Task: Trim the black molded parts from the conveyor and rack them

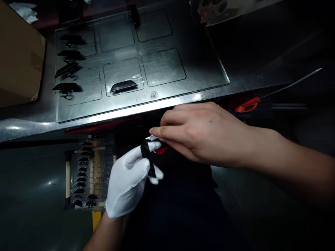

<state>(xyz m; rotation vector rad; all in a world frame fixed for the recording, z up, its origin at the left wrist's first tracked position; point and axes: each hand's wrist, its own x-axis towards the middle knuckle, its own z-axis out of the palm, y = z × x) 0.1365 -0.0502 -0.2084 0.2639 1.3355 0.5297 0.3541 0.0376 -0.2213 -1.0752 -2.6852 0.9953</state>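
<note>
A hand could pass over the glass's (200, 66) right side. Four black parts (67, 86) obstruct its left edge, with a box (19, 59) beyond; left hand (128, 183) and right hand (201, 134) bar its front.

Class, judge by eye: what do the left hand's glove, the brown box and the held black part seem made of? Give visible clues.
White glove: probably fabric, matte, with soft creases.
Brown box: likely cardboard, given its dull, flat sides.
Black part: perhaps plastic, smooth-looking and dark; coated metal remains possible.
</note>
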